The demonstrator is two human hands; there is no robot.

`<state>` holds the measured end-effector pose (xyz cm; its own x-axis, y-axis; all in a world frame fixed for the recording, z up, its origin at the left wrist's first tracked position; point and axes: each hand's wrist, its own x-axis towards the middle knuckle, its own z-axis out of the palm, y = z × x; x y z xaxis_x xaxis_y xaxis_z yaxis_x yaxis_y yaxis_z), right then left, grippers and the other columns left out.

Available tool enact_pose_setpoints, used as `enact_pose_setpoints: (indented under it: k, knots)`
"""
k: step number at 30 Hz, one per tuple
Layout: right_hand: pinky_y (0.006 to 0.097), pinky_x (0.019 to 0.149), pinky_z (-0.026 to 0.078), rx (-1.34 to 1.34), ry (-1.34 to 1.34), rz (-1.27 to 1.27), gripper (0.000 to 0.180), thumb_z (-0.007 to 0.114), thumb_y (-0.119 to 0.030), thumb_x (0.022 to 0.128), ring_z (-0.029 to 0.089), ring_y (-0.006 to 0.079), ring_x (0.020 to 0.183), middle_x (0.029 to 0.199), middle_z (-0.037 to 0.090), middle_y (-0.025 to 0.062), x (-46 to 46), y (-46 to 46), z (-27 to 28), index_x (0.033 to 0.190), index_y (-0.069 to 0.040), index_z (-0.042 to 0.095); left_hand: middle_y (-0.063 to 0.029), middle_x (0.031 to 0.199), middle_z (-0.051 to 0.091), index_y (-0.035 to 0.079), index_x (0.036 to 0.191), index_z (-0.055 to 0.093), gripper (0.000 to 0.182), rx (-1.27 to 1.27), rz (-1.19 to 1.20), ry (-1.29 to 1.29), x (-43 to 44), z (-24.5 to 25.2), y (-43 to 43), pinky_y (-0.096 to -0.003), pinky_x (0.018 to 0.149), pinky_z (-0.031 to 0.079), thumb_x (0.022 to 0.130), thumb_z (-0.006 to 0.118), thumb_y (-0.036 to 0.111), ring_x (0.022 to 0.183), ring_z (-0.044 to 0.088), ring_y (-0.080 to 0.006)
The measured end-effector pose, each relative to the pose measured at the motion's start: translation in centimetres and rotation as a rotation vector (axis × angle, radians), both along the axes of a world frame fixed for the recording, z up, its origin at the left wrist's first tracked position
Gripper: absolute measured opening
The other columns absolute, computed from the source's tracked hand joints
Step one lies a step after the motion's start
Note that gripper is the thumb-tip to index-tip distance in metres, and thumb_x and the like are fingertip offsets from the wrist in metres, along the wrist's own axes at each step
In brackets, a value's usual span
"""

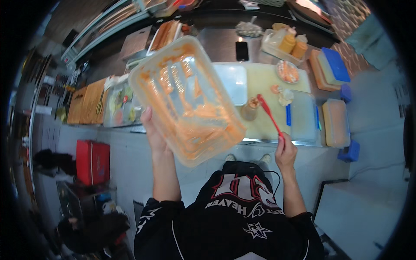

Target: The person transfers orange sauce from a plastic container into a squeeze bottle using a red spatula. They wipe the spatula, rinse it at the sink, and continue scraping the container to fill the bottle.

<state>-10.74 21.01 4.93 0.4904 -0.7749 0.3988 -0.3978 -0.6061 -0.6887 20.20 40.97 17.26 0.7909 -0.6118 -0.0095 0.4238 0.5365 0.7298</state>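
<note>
My left hand (pixel 152 130) grips the near left side of a translucent plastic container (pixel 191 107), raised and tilted so that its inside shows, smeared with orange sauce. Most of my left fingers are hidden behind it. In my right hand (pixel 286 151) is the handle of a red spatula (pixel 269 112), its head pointing away from me over the cutting board (pixel 266 126). An open squeeze bottle (pixel 249 110) with orange residue at its mouth stands on the board, left of the spatula. Just right of the spatula head lie an orange-smeared round piece (pixel 276 89) and a crumpled whitish wrap (pixel 286 97).
A white tray (pixel 231 84), a wrapped bowl (pixel 287 72) and a clear lid (pixel 304 115) rest on the board. Behind are a black phone (pixel 241 51) and a bin of sauce bottles (pixel 282 48). Filled containers (pixel 336 123) stand right, a wooden board (pixel 87 104) left.
</note>
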Motion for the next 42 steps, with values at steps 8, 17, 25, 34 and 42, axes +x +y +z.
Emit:
enact_pose_setpoints:
  k: [8,17,25,34,42]
  knots:
    - [0.0301,0.053,0.041,0.184,-0.088,-0.087,0.013,0.058,-0.01,0.104,0.055,0.0156,0.054,0.071,0.063,0.0116,-0.7,0.0,2.7,0.11,-0.002,0.067,-0.0135,0.139,0.055,0.004,0.149,0.041,0.067,0.029,0.021,0.009,-0.9,0.9,-2.3,-0.042,0.1,0.056,0.1,0.054,0.048,0.122,0.06,-0.0243]
    - [0.0303,0.054,0.045,-0.203,-0.127,0.21,0.016,0.072,-0.007,0.093,0.059,0.018,0.058,0.073,0.065,0.0086,-0.5,-1.0,15.7,0.108,-0.002,0.073,-0.0158,0.15,0.047,0.004,0.154,0.036,0.071,0.027,-0.055,-0.242,-0.7,0.2,-6.2,-0.0518,0.112,0.046,0.098,0.06,0.04,0.139,0.048,-0.0339]
    - [0.0376,0.06,0.053,-0.921,0.085,0.136,0.024,0.069,-0.01,0.09,0.068,0.0271,0.073,0.083,0.069,0.0115,9.3,-7.2,24.2,0.114,-0.005,0.07,-0.018,0.129,0.061,-0.005,0.136,0.047,0.057,-0.04,-0.267,-0.32,1.4,3.9,-12.8,-0.0426,0.093,0.061,0.094,0.068,0.026,0.115,0.066,-0.0288]
    - [0.0382,0.058,0.051,-1.027,0.186,0.347,0.026,0.063,-0.009,0.089,0.066,0.0267,0.07,0.076,0.059,0.0078,11.6,-4.8,24.9,0.115,-0.012,0.067,-0.0112,0.138,0.06,0.003,0.145,0.046,0.067,-0.074,-0.286,-0.449,6.2,8.3,-15.8,-0.0452,0.109,0.05,0.096,0.06,0.046,0.127,0.06,-0.0268]
    - [0.0393,0.056,0.051,-0.942,0.214,0.304,0.027,0.07,-0.009,0.089,0.065,0.0266,0.064,0.075,0.061,0.0088,11.6,-5.9,28.4,0.115,-0.012,0.069,-0.0101,0.12,0.065,0.005,0.131,0.054,0.052,-0.168,-0.313,-0.212,4.3,4.8,-16.5,-0.0372,0.081,0.062,0.09,0.073,0.032,0.106,0.069,-0.0212]
